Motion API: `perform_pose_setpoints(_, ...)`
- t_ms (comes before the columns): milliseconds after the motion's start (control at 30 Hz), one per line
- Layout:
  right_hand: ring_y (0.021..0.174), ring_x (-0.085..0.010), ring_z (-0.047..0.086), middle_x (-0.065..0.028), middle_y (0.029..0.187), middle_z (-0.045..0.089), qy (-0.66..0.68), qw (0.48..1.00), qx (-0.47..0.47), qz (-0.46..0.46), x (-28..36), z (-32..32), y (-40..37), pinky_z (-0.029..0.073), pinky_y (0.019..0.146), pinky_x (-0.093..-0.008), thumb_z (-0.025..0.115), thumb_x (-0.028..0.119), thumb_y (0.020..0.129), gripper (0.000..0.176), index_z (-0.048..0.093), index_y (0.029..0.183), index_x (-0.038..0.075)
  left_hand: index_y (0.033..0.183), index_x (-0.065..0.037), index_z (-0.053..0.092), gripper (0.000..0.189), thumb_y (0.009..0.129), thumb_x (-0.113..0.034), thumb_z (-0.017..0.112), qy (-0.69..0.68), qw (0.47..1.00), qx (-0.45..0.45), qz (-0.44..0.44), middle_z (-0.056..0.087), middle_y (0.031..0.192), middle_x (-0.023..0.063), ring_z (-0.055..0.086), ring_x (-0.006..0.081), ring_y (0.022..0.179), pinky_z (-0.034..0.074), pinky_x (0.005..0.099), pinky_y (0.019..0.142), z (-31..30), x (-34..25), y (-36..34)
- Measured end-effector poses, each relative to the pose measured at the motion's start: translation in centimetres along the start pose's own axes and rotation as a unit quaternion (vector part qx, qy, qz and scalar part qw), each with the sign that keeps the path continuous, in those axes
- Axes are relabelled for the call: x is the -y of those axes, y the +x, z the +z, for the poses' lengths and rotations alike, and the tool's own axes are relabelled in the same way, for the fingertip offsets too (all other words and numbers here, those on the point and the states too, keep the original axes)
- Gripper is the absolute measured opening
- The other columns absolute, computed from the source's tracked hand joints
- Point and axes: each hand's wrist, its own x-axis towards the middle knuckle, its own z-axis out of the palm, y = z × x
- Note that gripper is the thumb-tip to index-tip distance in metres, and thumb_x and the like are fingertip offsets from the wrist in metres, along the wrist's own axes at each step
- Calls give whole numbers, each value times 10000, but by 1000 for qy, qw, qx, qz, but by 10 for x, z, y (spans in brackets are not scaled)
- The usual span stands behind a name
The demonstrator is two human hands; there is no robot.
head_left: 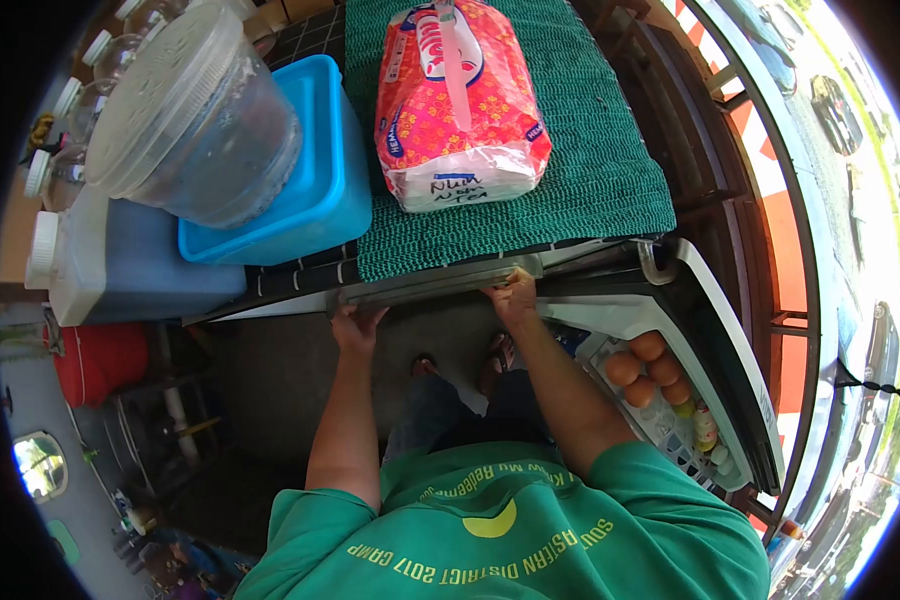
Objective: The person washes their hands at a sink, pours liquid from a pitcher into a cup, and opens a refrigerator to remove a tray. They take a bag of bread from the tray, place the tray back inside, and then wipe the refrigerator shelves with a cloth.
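Note:
Both my hands grip a clear, tray-like container (440, 284) at the front of an open refrigerator, below its top edge. My left hand (356, 326) is closed on its left end, thumb pointing inward. At the right end, my right hand (513, 298) has its fingers curled over the rim. Most of the container is hidden under the fridge top, so its contents do not show. To my right the refrigerator door (715, 330) stands open, with brown eggs (650, 368) and small bottles (705, 428) in its racks.
On the fridge top, a green mat (600, 150) bears a pink patterned package (460, 110). Left of it are a blue tub (335, 190), a clear lidded container (210, 130) tilted in it, and a jug of dark liquid (160, 250). A red object (105, 362) is at lower left.

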Motion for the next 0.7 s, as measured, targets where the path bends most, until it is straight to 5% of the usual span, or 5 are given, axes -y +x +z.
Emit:
perform_pose_setpoints(167,1032,-404,593,-206,1074,597,1,1000,17,10,-8,-58,32,432,985,-683,450,52,738,208,524,921,-13,1076,40,471,259,852,-89,464,0,1000,-23,10,482,1276,260,502,515,1189,469,734,937,-19,6,3)
perform_pose_setpoints(700,1151,-466,543,-236,1188,560,-3,1000,9,8,-5,-49,-3,381,1031,-715,432,25,724,366,489,1077,-49,1029,0,459,223,811,-30,500,-5,997,-76,14,465,1157,205,508,446,1095,515,701,905,-13,6,-31)
